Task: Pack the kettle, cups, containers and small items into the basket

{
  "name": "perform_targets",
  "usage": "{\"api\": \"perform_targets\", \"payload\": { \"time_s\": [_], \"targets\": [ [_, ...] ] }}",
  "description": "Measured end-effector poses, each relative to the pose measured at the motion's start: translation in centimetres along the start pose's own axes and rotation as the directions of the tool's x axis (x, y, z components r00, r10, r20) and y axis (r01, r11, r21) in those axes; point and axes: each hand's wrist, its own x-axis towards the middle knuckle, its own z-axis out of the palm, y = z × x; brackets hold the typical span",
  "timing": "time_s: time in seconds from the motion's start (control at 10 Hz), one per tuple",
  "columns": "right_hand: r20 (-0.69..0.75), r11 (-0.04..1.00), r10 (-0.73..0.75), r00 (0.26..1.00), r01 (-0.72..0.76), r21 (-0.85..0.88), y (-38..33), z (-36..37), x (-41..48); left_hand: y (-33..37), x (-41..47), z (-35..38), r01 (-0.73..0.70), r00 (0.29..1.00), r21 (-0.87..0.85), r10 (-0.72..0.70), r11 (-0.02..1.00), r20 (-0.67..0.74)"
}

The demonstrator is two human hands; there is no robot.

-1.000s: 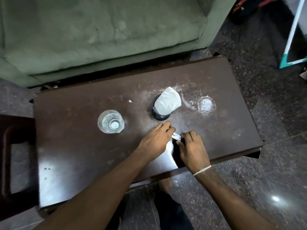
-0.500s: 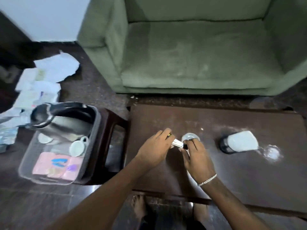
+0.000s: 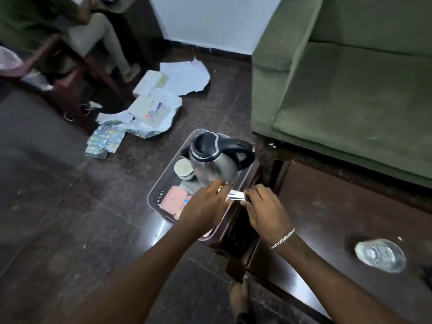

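Both hands carry a small packet over the basket's near edge.

The left hand (image 3: 205, 204) and right hand (image 3: 264, 209) each pinch one end of the packet (image 3: 235, 196), whose long axis runs left to right, level. It hangs just above the basket (image 3: 155, 195), near the rim on the table (image 3: 339, 230) side, with the kettle (image 3: 215, 160) just beyond it and a cup (image 3: 183, 168) left of the kettle. Free space seems to lie ahead-left of the left hand, so that hand looks better placed to lower it. A glass (image 3: 379, 254) waits on the table, well apart from the basket.
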Motion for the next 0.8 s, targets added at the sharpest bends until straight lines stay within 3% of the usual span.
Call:
{"api": "perform_targets", "payload": {
  "time_s": [0.2, 0.4, 0.7, 0.8],
  "targets": [
    [0.168, 0.984, -0.173, 0.97, 0.179, -0.02, -7.6, 6.4, 6.5, -8.6, -5.3, -0.2, 0.246, 0.969, 0.035, -0.246, 0.969, -0.011],
    [0.341, 0.948, -0.272, 0.9, 0.311, -0.065, -11.8, 11.5, 10.8, -14.3, -7.9, 2.0, 0.449, 0.891, 0.025, -0.45, 0.893, 0.057],
    [0.445, 0.926, -0.288, 0.848, 0.365, -0.097, -11.8, 13.9, 11.7, -15.6, -8.7, 4.2, 0.476, 0.874, 0.064, -0.48, 0.877, 0.079],
    [0.416, 0.931, -0.268, 0.869, 0.345, -0.119, -11.2, 13.7, 11.3, -15.6, -8.9, 4.4, 0.479, 0.875, 0.045, -0.481, 0.877, 0.058]
  ]
}}
